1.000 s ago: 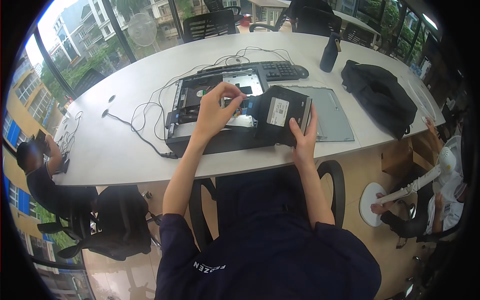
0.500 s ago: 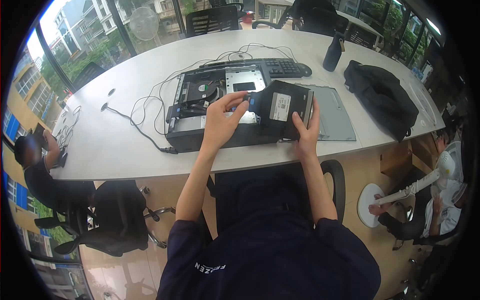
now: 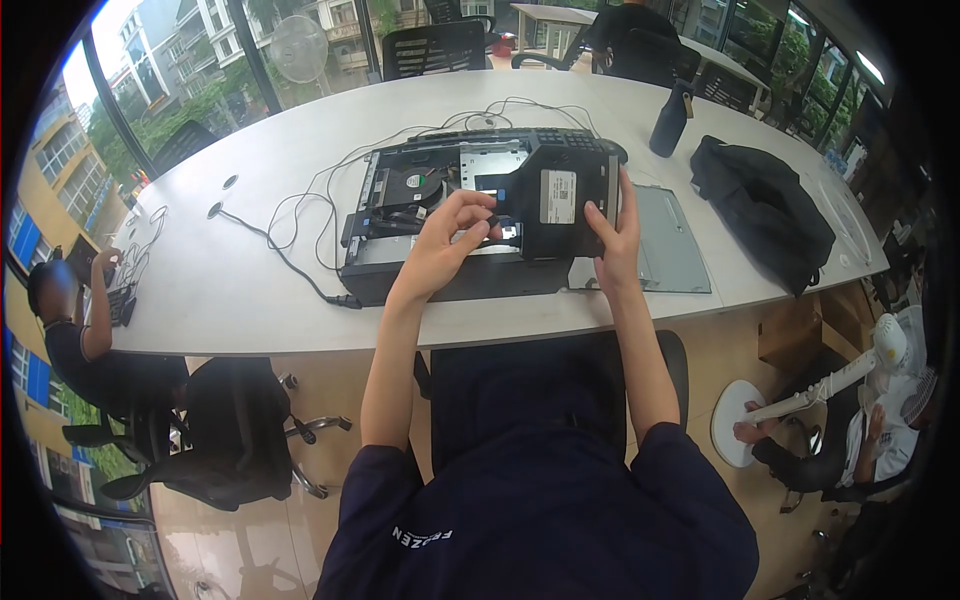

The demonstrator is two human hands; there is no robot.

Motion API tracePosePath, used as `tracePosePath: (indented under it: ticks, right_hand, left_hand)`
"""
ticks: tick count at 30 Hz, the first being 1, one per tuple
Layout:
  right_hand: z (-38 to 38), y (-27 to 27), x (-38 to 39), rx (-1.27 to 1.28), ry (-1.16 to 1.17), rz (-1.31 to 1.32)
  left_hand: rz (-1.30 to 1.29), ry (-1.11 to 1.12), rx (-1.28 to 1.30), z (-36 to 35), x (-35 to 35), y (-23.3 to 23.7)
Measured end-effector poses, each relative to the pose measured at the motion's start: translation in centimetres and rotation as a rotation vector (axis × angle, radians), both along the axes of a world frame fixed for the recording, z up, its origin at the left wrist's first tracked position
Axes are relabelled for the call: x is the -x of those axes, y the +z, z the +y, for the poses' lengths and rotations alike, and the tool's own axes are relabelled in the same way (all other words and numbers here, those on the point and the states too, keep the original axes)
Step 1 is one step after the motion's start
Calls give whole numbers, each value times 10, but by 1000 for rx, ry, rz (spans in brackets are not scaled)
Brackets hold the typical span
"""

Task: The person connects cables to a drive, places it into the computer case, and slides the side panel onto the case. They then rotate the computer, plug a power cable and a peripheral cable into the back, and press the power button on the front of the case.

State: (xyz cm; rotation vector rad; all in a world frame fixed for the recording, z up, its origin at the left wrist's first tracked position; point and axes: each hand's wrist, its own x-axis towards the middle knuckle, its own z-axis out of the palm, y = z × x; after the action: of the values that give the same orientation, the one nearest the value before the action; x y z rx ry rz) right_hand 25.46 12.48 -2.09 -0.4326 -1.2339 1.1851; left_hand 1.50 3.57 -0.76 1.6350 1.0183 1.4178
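Observation:
An open black desktop computer case [image 3: 450,280] lies on the white table, with a round fan [image 3: 418,183] showing inside. Over its right part my right hand [image 3: 617,240] grips a black drive unit [image 3: 590,190] with a white label, thumb on its face and fingers along the right edge. My left hand [image 3: 445,245] is at the unit's left side, above the case, its fingers pinched near a dark cable and a small blue connector. What exactly lies between those fingertips is too small to tell.
A grey metal panel [image 3: 665,240] lies right of the case, a keyboard [image 3: 575,140] behind it. Further right are a dark bottle [image 3: 670,120] and a black bag [image 3: 765,210]. Cables [image 3: 290,245] run across the left. People sit at the left and right.
The black unit has turned more upright and shifted slightly, in my right hand. My left fingers have moved from the unit's upper left corner down to the cable beside it.

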Motion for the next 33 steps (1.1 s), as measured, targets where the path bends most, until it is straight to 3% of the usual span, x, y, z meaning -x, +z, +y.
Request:
tracePosePath:
  ticks: [7,20,26,28,33]
  right_hand:
    - [20,10,6,-47,91,-38]
    - [29,0,22,-10,145,-17]
    - [29,1,22,-20,140,-22]
    - [27,0,20,-7,148,-24]
    - [31,-3,19,-27,143,-66]
  left_hand:
    - [-151,28,-4,-3,-5,1]
    - [-90,208,36,4,-9,1]
    - [-220,185,65,3,-8,1]
    - [37,263,-25,5,-8,-4]
    - [141,280,-26,2,-8,-3]
